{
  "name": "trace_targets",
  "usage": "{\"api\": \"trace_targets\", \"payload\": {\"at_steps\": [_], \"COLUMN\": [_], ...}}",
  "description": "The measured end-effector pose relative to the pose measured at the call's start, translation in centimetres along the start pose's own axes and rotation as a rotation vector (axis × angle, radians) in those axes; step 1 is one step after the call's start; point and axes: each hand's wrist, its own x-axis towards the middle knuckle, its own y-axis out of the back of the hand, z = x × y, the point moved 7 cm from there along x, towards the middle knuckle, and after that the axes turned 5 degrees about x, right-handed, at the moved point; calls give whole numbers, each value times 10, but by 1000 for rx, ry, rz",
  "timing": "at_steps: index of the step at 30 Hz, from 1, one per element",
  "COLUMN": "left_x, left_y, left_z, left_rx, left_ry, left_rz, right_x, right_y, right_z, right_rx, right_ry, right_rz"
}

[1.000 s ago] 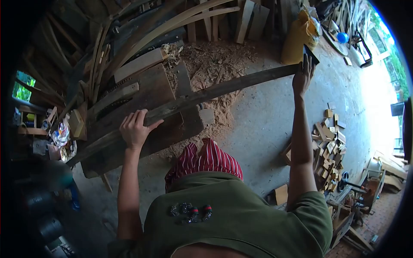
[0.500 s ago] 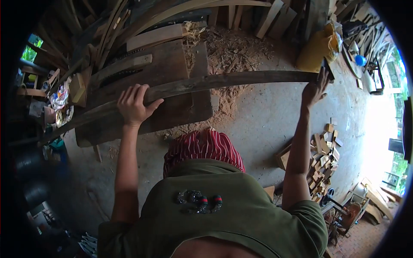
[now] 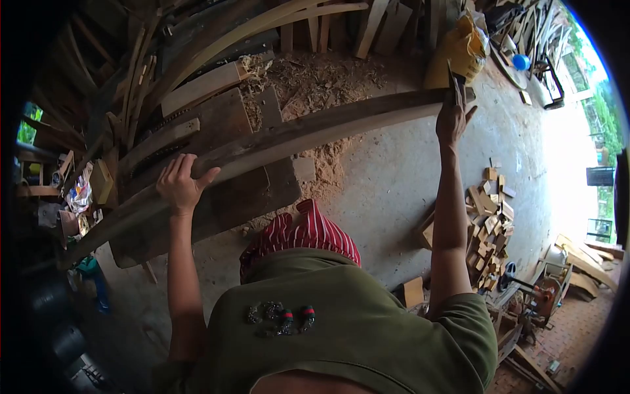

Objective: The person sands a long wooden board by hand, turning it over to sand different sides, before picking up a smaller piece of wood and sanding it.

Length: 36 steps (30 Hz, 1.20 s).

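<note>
A long, slightly curved wooden plank point(image 3: 328, 125) stretches across the view, its left end lower and nearer to me. My left hand point(image 3: 180, 187) grips it left of the middle, fingers over the far edge and thumb apart along the near side. At the plank's right end is my right hand point(image 3: 453, 125), fingers pointing away from me around a thin dark flat piece point(image 3: 453, 77) that stands against that end. What kind of piece it is, I cannot make out. Below the plank lies a broad dark wooden board point(image 3: 249, 200), partly covered by it.
Wood shavings point(image 3: 321, 82) litter the floor beyond the plank. A yellow sack point(image 3: 453, 56) stands behind the right end. Offcut blocks point(image 3: 485, 230) are heaped on the right, near a machine with a wheel point(image 3: 545, 289). Curved timber point(image 3: 243, 39) leans at the back left.
The plank has rolled and shows more of its near face. The view has shifted, so both hands and the plank appear farther left. Both hands stay on the same parts.
</note>
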Motion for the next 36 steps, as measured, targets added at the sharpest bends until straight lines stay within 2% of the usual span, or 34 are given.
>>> {"api": "trace_targets", "payload": {"at_steps": [3,5,7,9,11,13,14,16,17,19,21,24,25,26,27,29,30,31,32,33,35,36], "left_x": [-1,-2,-2,-4,-3,-6,-5,-3,-5,-1,0,1,-1,-3,-3,-3,-2,-5,-4,-7,-7,-8], "left_y": [-1,-4,-2,-2,-1,-2,-2,1,2,1,3,1,2,2,0,-1,0,1,2,3,2,1], "left_z": [-1,-4,-1,-2,-2,1,-2,-1,0,-2,0,0,0,1,1,-2,-2,-2,-1,-1,-3,-3], "left_rx": [-34,-32,-12,-4,-5,-13,-10,-8,-19,-13,-11,-13,-16,-19,-13,5,-7,-18,-11,-19,-23,-29], "left_ry": [15,20,0,-1,-5,-5,-1,10,15,18,2,-3,-10,-15,-13,1,-2,0,11,15,32,31], "left_rz": [5,24,22,-3,23,33,39,18,-14,44,52,39,45,43,36,36,61,78,67,64,80,92], "right_x": [-17,-52,-71,-59,-27,1,12,25,15,1,-31,-29,-14,-1,20,41,47,48,38,28,22,19], "right_y": [-15,-7,6,2,-4,-13,-8,-1,-8,-17,-4,7,0,-11,-9,-12,-29,-61,-51,-51,-34,-31], "right_z": [-24,-97,-144,-117,-49,30,54,57,53,39,-34,-41,-10,33,55,83,128,211,206,197,170,156], "right_rx": [50,252,267,270,271,68,59,47,50,8,147,176,163,99,58,3,165,250,439,555,635,923], "right_ry": [84,196,218,318,180,16,-78,-214,-207,-43,169,257,263,166,-63,-81,-240,-571,-615,-771,-585,-379], "right_rz": [60,-22,-176,-191,-68,5,-22,-84,-92,17,23,-82,-16,64,-61,-80,-119,-186,28,-31,39,165]}}
